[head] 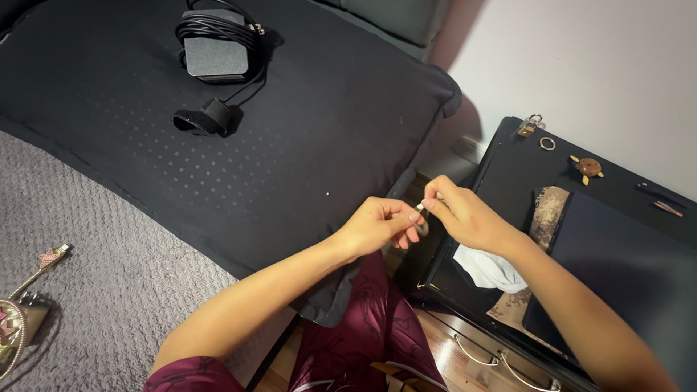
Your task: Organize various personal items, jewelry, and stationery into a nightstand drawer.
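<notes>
My left hand (377,223) and my right hand (461,214) meet over the gap between a black pillow (290,131) and a dark nightstand (508,174). Together they pinch a small silvery metal piece (421,212) between their fingertips. The piece is too small and too covered to tell what it is. My legs in dark red patterned fabric (370,327) lie below the hands.
A black power adapter with its coiled cable (215,47) lies on the pillow. On the nightstand are a small padlock (528,127), a ring (547,144), a turtle figure (588,168), a white cloth (490,268) and a dark flat device (617,268). Grey blanket (94,276) at left.
</notes>
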